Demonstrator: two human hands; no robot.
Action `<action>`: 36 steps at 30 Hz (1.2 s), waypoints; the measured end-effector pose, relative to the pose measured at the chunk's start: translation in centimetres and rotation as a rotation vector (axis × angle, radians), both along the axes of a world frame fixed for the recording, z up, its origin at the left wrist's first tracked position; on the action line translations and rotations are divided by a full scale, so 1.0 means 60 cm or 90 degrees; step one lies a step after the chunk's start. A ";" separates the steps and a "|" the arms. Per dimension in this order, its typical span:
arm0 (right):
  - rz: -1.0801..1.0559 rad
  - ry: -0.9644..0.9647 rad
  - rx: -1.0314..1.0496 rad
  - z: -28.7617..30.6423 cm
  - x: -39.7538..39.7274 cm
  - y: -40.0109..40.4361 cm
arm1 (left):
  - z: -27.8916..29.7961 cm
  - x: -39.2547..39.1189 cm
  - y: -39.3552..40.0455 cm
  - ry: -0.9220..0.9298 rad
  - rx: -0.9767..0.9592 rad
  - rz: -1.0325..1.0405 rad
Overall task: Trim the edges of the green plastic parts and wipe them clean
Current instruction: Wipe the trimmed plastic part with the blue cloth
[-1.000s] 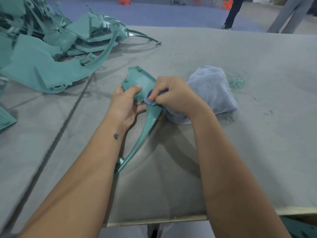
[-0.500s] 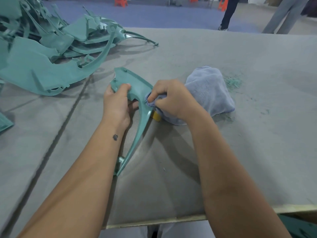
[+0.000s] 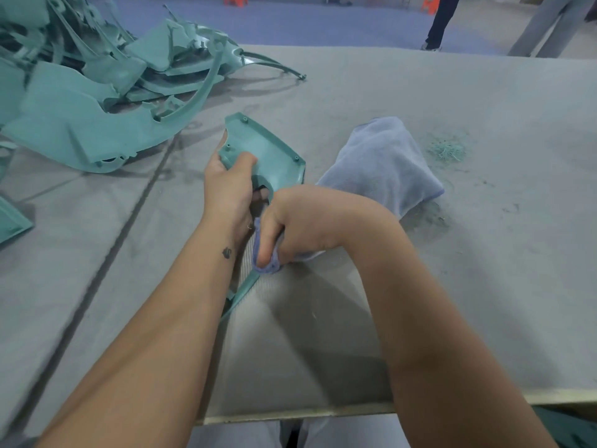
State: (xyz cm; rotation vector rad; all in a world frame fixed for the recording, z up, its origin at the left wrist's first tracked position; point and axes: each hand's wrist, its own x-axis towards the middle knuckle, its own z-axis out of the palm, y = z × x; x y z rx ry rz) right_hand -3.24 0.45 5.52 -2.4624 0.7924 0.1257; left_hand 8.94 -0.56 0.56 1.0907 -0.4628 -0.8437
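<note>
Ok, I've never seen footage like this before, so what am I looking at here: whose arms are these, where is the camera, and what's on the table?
There is no machine: a person works with bare hands, and one camera on their head looks down at them. The left hand grips the wide end of a long green plastic part. The right hand pinches a corner of a blue cloth against the part's narrow stem. On the grey table lie a pile of green parts at far left and some green shavings beyond the cloth. Two people's legs show in the background.

Two hands [image 3: 226, 185], one cloth [image 3: 384, 160] (green parts [image 3: 64, 124]: heap, uncountable).
</note>
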 end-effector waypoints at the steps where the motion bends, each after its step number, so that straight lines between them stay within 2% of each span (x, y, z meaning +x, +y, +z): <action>1: 0.031 0.026 -0.009 0.000 0.005 0.005 | 0.002 -0.001 0.002 -0.002 0.005 -0.002; 4: 0.102 0.084 -0.028 -0.002 0.024 0.018 | 0.007 -0.003 0.009 -0.020 0.028 -0.005; 9: 0.044 0.056 -0.028 -0.003 0.023 0.005 | 0.011 -0.004 0.009 -0.012 0.026 -0.004; 12: -0.028 0.009 -0.098 -0.001 0.005 -0.016 | 0.007 -0.002 0.004 0.029 -0.007 -0.018; 16: -0.208 -0.147 0.031 0.005 -0.040 -0.049 | 0.008 0.006 0.002 0.022 -0.008 -0.030; 18: -0.285 -0.189 0.051 0.007 -0.048 -0.065 | 0.010 0.010 0.002 0.079 -0.028 -0.013; 21: -0.368 -0.172 0.072 0.002 -0.044 -0.072 | 0.012 0.014 0.004 0.206 -0.082 -0.037; 24: -0.415 -0.322 0.339 -0.005 -0.038 -0.069 | 0.015 0.022 0.011 0.301 -0.109 -0.123; 25: -0.408 -0.366 0.385 -0.009 -0.035 -0.069 | 0.017 0.026 0.012 0.335 -0.116 -0.150; 26: -0.406 -0.394 0.376 -0.014 -0.029 -0.072 | 0.019 0.029 0.012 0.358 -0.114 -0.173; 28: -0.410 -0.445 0.295 -0.021 -0.017 -0.075 | 0.022 0.019 0.013 0.314 -0.058 -0.216; 30: -0.433 -0.525 0.263 -0.026 -0.007 -0.075 | 0.020 0.001 0.011 0.146 0.025 -0.202; 32: -0.451 -0.607 0.285 -0.033 -0.007 -0.072 | 0.009 -0.007 0.005 -0.070 0.065 -0.121; 34: -0.462 -0.656 0.307 -0.037 -0.010 -0.073 | 0.009 -0.010 0.008 -0.252 0.050 -0.070; 35: -0.465 -0.659 0.296 -0.038 -0.011 -0.075 | 0.012 -0.008 0.009 -0.241 0.013 -0.089; 36: -0.462 -0.649 0.265 -0.039 -0.010 -0.076 | 0.019 -0.007 0.012 -0.152 -0.023 -0.131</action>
